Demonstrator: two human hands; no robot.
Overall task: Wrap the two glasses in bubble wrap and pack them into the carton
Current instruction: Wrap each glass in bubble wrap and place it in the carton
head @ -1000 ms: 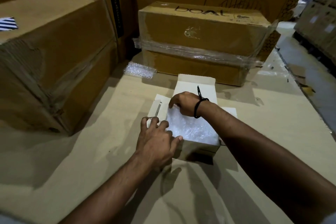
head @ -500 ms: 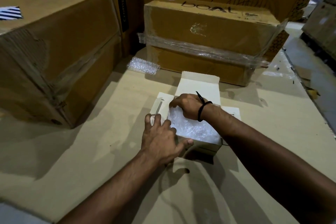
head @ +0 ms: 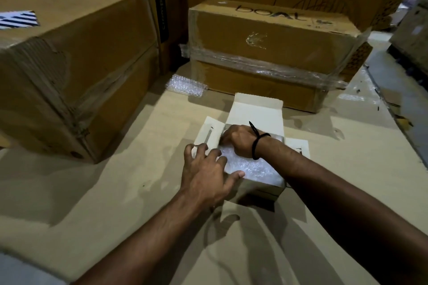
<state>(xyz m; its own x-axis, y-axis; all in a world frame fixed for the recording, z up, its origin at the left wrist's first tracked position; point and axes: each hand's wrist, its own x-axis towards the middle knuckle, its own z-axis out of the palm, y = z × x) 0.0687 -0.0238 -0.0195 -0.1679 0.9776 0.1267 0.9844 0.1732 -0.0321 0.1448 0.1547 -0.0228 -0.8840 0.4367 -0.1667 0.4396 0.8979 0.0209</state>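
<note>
A small white carton stands open on the cardboard work surface, its flaps folded out. Bubble wrap fills its inside, and no glass shows through the wrap. My left hand lies at the carton's near left corner with fingers spread. Its thumb touches the wrap. My right hand, with a black band on the wrist, reaches into the back left of the carton. Its fingers are curled down into the wrap there.
A loose piece of bubble wrap lies behind the carton. A large brown box stands to the left and a taped brown box at the back. The surface's edge runs down the right side, with floor beyond.
My left hand's fingers have spread and lifted a little at the carton's corner. My right hand stays curled in the wrap. The view has shifted slightly.
</note>
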